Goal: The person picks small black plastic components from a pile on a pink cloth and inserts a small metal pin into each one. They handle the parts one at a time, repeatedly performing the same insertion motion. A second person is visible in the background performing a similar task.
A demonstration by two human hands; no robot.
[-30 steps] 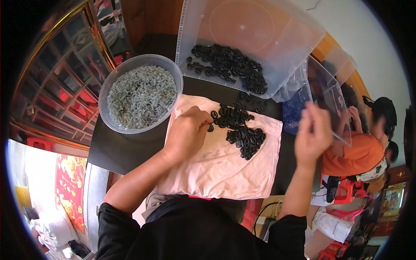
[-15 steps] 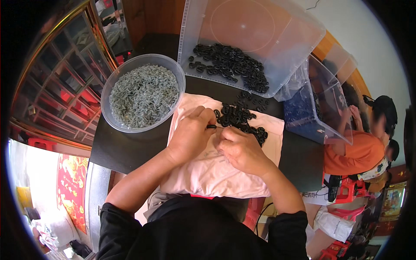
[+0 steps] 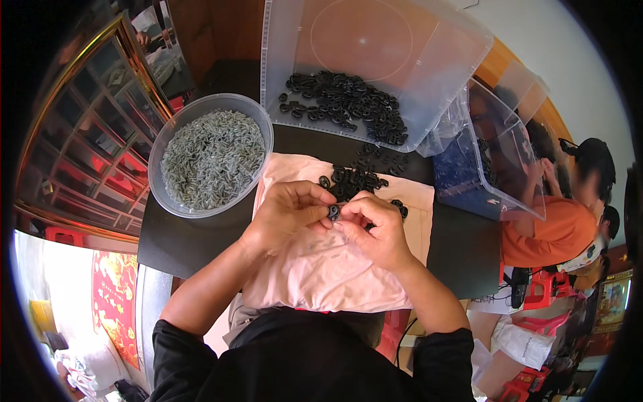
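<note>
Between the thumb and fingers of my left hand (image 3: pixel 284 218) is a small black plastic piece (image 3: pixel 333 212) with round holes. My right hand (image 3: pixel 376 231) is closed in a pinch right beside that piece; what its fingertips hold is mostly hidden. Both hands are above a pink cloth (image 3: pixel 328 268) spread over the table's front edge. Just beyond my fingers, a pile of similar black pieces (image 3: pixel 355 181) lies on the cloth's far part.
On the left stands a clear round tub (image 3: pixel 266 144) of small grey springs (image 3: pixel 211 161). A large clear bin (image 3: pixel 442 57) lies tipped toward me with many black pieces (image 3: pixel 348 100) inside. Another clear bin (image 3: pixel 492 194) is at the right, near a person in orange (image 3: pixel 552 231). The table (image 3: pixel 462 258) is dark.
The hands have come closer together, and the black piece now shows its holes between them. My right hand has shifted slightly. The whole view has tilted a little.
</note>
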